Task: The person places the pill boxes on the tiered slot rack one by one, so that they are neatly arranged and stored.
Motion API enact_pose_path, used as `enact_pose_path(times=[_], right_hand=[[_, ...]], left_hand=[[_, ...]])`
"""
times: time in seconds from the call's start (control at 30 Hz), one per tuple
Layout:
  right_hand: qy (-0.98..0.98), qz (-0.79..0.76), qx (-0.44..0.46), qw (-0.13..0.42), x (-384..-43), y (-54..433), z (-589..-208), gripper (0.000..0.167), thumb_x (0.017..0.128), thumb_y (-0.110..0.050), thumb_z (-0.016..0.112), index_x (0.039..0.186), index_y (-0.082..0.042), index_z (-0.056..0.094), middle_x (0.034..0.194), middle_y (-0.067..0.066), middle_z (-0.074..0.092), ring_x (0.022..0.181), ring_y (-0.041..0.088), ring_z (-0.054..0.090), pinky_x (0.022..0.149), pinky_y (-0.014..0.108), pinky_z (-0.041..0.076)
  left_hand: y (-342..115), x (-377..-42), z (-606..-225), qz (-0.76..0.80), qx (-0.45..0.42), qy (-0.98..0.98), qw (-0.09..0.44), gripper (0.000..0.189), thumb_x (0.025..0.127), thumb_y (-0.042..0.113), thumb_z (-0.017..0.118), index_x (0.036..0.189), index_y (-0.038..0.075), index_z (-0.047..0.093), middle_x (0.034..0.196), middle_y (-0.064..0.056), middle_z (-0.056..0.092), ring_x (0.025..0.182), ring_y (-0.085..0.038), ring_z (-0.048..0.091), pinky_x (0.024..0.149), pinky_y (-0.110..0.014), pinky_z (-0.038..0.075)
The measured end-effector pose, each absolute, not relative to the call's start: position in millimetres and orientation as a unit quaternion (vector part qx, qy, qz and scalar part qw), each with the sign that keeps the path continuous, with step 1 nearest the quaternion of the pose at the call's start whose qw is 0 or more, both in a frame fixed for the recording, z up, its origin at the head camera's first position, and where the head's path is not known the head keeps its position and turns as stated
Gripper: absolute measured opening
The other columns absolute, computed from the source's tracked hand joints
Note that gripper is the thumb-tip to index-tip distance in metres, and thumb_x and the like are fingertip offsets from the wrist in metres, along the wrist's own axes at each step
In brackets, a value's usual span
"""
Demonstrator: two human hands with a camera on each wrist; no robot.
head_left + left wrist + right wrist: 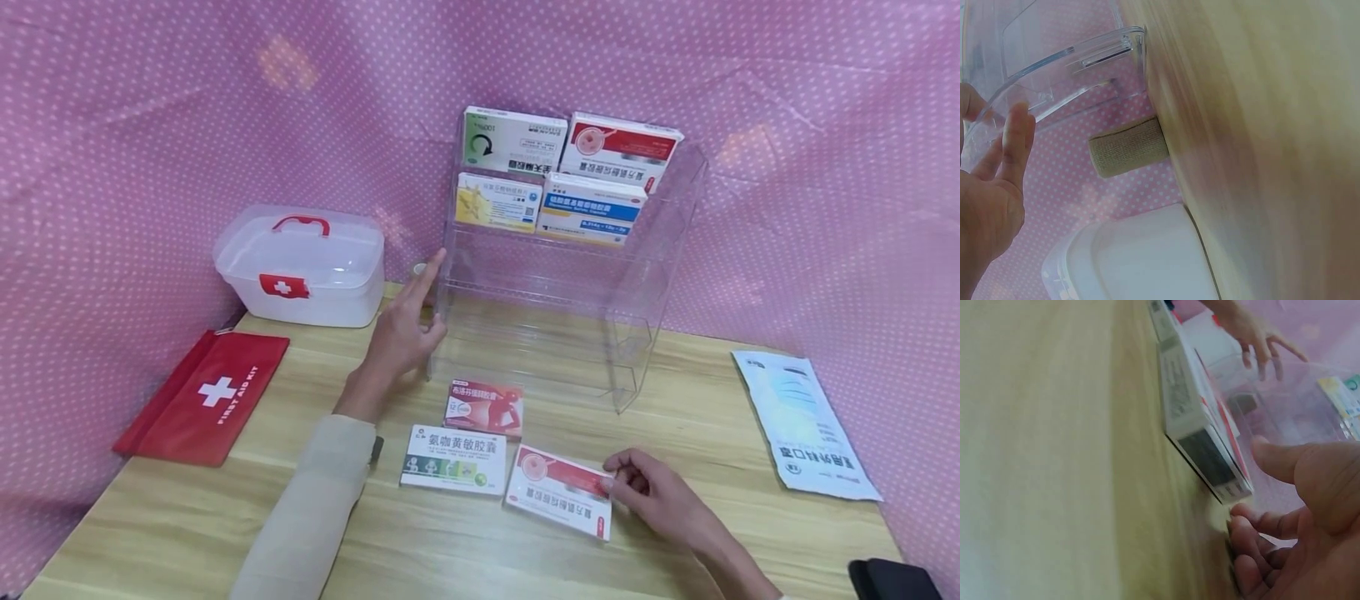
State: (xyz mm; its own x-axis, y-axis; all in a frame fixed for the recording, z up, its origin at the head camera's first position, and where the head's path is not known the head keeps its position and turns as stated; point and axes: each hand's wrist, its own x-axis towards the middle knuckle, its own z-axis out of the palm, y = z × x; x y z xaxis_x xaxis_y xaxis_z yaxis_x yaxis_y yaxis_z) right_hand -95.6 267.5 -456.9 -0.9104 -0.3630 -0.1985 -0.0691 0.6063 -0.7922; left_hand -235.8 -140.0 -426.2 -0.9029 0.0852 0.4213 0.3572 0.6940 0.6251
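Note:
On the table lies a red-and-white medicine box (pixel 560 492), its lettering upside down in the head view. My right hand (pixel 663 500) pinches its right end, thumb over the edge and curled fingers beside the corner; the right wrist view shows the thumb (pixel 1279 461) above the box's end (pixel 1207 456). A green-and-white box (pixel 453 460) and a red box (pixel 483 408) lie to its left. My left hand (pixel 405 329) has its fingers spread against the left side panel of a clear tiered display stand (pixel 525 321), with the fingertips at the panel edge (pixel 1013 78).
Two rows of medicine boxes (pixel 592 208) fill the stand's upper tiers. A white first aid case (pixel 315 287) and a red pouch (pixel 210 396) are on the left. Behind my left hand stands a tan bandage roll (pixel 1129 147). A mask packet (pixel 806 425) lies right.

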Motion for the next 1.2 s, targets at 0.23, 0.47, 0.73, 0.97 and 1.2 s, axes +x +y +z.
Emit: enact_pose_path(times=[0.23,0.47,0.73,0.97,1.2], right_hand=[[0.884,-0.412,-0.176,0.133,-85.9,263.4,-464.8,0.055,0.087,-0.022,0.089,0.133,-0.001,0.067,0.104,0.004,0.056,0.091,0.008,0.043,0.075,0.023,0.040],[0.878,-0.417,-0.209,0.113,-81.7,264.0,-466.7,0.051,0.084,-0.021,0.090,0.131,-0.011,0.071,0.103,0.001,0.056,0.089,0.008,0.042,0.072,0.023,0.037],[0.831,-0.488,-0.213,0.163,-76.2,262.8,-458.8,0.051,0.092,-0.017,0.083,0.136,-0.007,0.061,0.114,0.014,0.072,0.094,0.003,0.068,0.079,0.022,0.059],[0.816,-0.526,-0.205,0.123,-81.1,263.1,-450.2,0.050,0.094,0.002,0.074,0.142,0.001,0.060,0.123,0.030,0.069,0.100,0.006,0.076,0.079,0.029,0.066],[0.860,-0.482,-0.166,-0.005,-109.3,262.2,-414.6,0.055,0.091,0.011,0.072,0.144,0.002,0.061,0.128,0.031,0.066,0.101,-0.008,0.071,0.083,0.021,0.064]], left_hand=[[-141.0,-236.4,-426.0,-0.371,-0.125,-0.902,0.184,0.108,0.093,0.002,0.070,0.172,0.046,0.011,0.178,-0.002,0.032,0.063,-0.016,0.049,0.055,-0.028,0.051],[-142.3,-237.2,-426.8,-0.375,-0.126,-0.900,0.181,0.108,0.092,0.002,0.070,0.172,0.044,0.012,0.179,-0.002,0.031,0.064,-0.016,0.049,0.056,-0.028,0.052],[-141.5,-236.8,-425.7,-0.377,-0.122,-0.901,0.175,0.109,0.093,0.003,0.070,0.172,0.048,0.010,0.179,-0.001,0.031,0.070,-0.018,0.052,0.058,-0.028,0.053],[-141.0,-237.1,-426.8,-0.379,-0.123,-0.900,0.176,0.109,0.091,0.002,0.071,0.172,0.046,0.011,0.177,-0.003,0.035,0.073,-0.019,0.053,0.060,-0.030,0.054],[-141.1,-236.9,-427.2,-0.379,-0.121,-0.901,0.174,0.110,0.092,0.003,0.071,0.172,0.048,0.010,0.177,-0.003,0.035,0.071,-0.018,0.053,0.059,-0.029,0.054]])
